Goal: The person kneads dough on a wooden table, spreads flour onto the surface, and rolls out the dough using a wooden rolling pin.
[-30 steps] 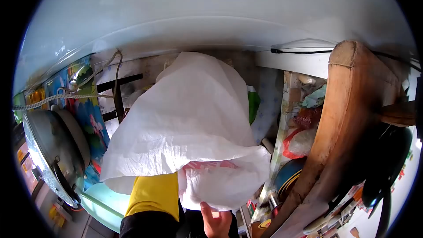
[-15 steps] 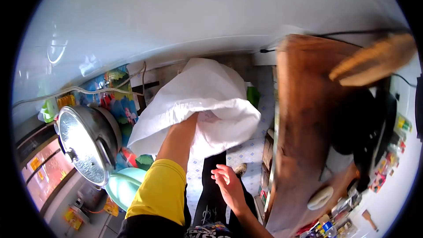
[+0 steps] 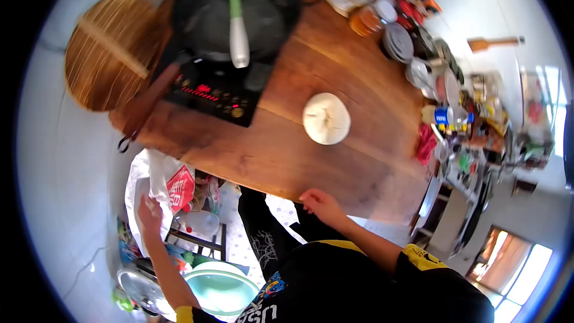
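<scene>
My left hand (image 3: pixel 150 214) is in front of the mouth of a white sack (image 3: pixel 136 185) with red print, below the table's left end. Its fingers are curled, with something pale at the fingertips that I cannot make out. At the near edge of the wooden table (image 3: pixel 263 158) is my right hand (image 3: pixel 320 204), fingers loosely bent and nothing visible in them. A round, pale piece of dough (image 3: pixel 326 118), gathered at its centre, lies on the tabletop beyond that hand.
A black wok (image 3: pixel 269 21) with a green-and-white-handled spatula (image 3: pixel 238 30) sits on a lit induction cooker (image 3: pixel 206 96). To the left is a round wooden lid (image 3: pixel 98 78). Jars and bottles (image 3: pixel 373 18) line the far edge. A green basin (image 3: pixel 224 284) and steel pot (image 3: pixel 140 287) stand below.
My view has swung right to the table. My left hand, formerly inside the sack, is now outside at its mouth. My right hand has come to the table edge.
</scene>
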### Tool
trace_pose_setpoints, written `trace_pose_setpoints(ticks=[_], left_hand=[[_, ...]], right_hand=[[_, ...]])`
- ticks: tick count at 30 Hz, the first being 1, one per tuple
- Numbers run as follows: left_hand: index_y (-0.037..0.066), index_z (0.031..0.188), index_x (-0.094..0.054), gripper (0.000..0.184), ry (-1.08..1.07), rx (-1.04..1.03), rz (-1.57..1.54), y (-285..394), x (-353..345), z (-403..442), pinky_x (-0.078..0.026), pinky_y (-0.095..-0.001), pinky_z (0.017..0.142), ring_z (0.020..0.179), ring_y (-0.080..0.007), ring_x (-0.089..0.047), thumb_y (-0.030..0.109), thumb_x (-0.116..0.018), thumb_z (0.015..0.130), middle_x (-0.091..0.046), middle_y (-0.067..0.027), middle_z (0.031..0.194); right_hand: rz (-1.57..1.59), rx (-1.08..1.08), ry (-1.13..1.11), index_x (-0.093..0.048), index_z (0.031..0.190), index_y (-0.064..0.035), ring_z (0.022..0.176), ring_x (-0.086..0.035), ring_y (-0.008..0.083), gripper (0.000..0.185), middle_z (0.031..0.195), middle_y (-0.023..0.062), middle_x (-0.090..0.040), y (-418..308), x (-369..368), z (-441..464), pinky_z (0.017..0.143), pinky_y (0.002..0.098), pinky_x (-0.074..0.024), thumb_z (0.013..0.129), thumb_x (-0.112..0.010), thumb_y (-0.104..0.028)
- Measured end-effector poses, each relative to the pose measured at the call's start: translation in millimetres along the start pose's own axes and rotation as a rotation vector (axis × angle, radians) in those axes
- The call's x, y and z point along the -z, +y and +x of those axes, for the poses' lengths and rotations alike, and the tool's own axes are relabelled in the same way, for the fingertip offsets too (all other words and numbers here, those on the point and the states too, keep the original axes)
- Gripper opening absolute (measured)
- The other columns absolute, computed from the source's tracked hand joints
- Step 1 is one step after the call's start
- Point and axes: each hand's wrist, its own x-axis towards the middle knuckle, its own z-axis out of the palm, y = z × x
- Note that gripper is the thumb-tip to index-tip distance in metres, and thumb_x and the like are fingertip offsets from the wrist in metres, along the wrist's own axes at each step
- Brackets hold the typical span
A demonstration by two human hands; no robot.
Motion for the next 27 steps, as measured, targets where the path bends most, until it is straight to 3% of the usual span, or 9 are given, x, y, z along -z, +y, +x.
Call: trace_pose_setpoints(ticks=[3,7,10,13,15,18,21,23,27], left_hand=[[0.015,0.087,-0.057,0.024,-0.499,0.587,-0.964,57.3,-50.5,-42.3,-0.043,-0.0247,0.043,0.051,-0.0098,-0.050,0.033,-0.056,0.102,-0.051,0.0017,0.069],[0.021,0.077,-0.049,0.029,-0.338,0.664,-0.470,247.3,-272.0,-141.5,-0.030,-0.0222,0.037,0.043,-0.0060,-0.039,0.032,-0.054,0.103,-0.038,0.0083,0.057],[0.019,0.076,-0.044,0.035,-0.931,0.468,-0.521,277.1,-408.8,-169.4,-0.023,-0.0227,0.038,0.042,-0.0036,-0.033,0.035,-0.053,0.105,-0.034,0.0081,0.058],[0.012,0.071,-0.047,0.044,-0.871,0.282,-0.185,327.1,-519.4,-184.7,-0.029,-0.0274,0.042,0.045,-0.0078,-0.037,0.038,-0.049,0.107,-0.041,0.0038,0.060],[-0.001,0.089,-0.060,0.041,-0.731,-0.275,0.204,308.8,-567.6,-154.9,-0.047,-0.0394,0.060,0.062,-0.0228,-0.060,0.032,-0.046,0.107,-0.058,-0.0097,0.069],[-0.005,0.096,-0.063,0.035,-0.605,-0.342,0.308,336.5,-581.4,-164.5,-0.050,-0.0425,0.068,0.073,-0.0324,-0.066,0.026,-0.048,0.105,-0.064,-0.0188,0.079],[-0.004,0.102,-0.065,0.029,-0.628,0.165,0.301,391.8,-582.9,-202.9,-0.050,-0.0439,0.078,0.087,-0.0381,-0.067,0.021,-0.049,0.103,-0.067,-0.0239,0.091],[-0.003,0.109,-0.064,0.028,-0.647,-0.318,0.523,379.3,-583.1,-185.4,-0.050,-0.0437,0.082,0.091,-0.0360,-0.067,0.020,-0.049,0.103,-0.068,-0.0229,0.096],[-0.002,0.112,-0.062,0.028,-0.640,-0.369,0.556,372.2,-567.3,-202.9,-0.049,-0.0432,0.082,0.091,-0.0337,-0.066,0.020,-0.048,0.104,-0.068,-0.0199,0.093]], right_hand=[[0.022,-0.050,0.402,-0.068,0.100,-0.0045,0.068,-0.056,0.0098,0.019,0.074,0.0004,-0.062,30.9,63.1,-11.6,0.064,0.0272,-0.0475,0.100,-0.058,-0.020],[0.108,0.033,0.796,-0.066,0.099,-0.0045,0.068,-0.065,0.0210,0.016,0.073,0.0104,-0.066,110.1,124.1,-13.1,0.065,0.0357,-0.0514,0.097,-0.061,-0.020],[-0.044,0.003,1.021,-0.066,0.098,-0.0054,0.074,-0.066,0.0306,0.012,0.079,0.0127,-0.067,136.5,159.2,-20.2,0.067,0.0403,-0.0516,0.097,-0.059,-0.015],[-0.340,0.218,1.284,-0.065,0.099,-0.0066,0.082,-0.064,0.0359,0.007,0.087,0.0139,-0.066,173.6,187.5,-16.1,0.070,0.0433,-0.0516,0.097,-0.059,-0.010],[-0.290,0.183,1.278,-0.065,0.100,-0.0068,0.083,-0.064,0.0350,0.007,0.089,0.0137,-0.066,184.8,202.1,-17.9,0.071,0.0434,-0.0517,0.096,-0.059,-0.009],[-0.214,0.152,1.251,-0.064,0.099,-0.0068,0.084,-0.064,0.0337,0.006,0.091,0.0132,-0.065,177.0,213.2,-26.0,0.071,0.0432,-0.0519,0.095,-0.060,-0.007],[-0.176,0.143,1.217,-0.064,0.098,-0.0068,0.083,-0.064,0.0324,0.005,0.090,0.0126,-0.065,184.7,209.6,-24.6,0.070,0.0425,-0.0519,0.094,-0.061,-0.006],[-0.178,0.155,1.209,-0.064,0.098,-0.0070,0.083,-0.064,0.0316,0.005,0.090,0.0122,-0.065,186.8,213.3,-21.7,0.070,0.0422,-0.0519,0.093,-0.062,-0.006],[-0.122,0.143,1.117,-0.064,0.099,-0.0066,0.088,-0.064,0.0314,0.009,0.095,0.0117,-0.066,175.5,219.2,-27.2,0.074,0.0427,-0.0512,0.090,-0.063,-0.005]])
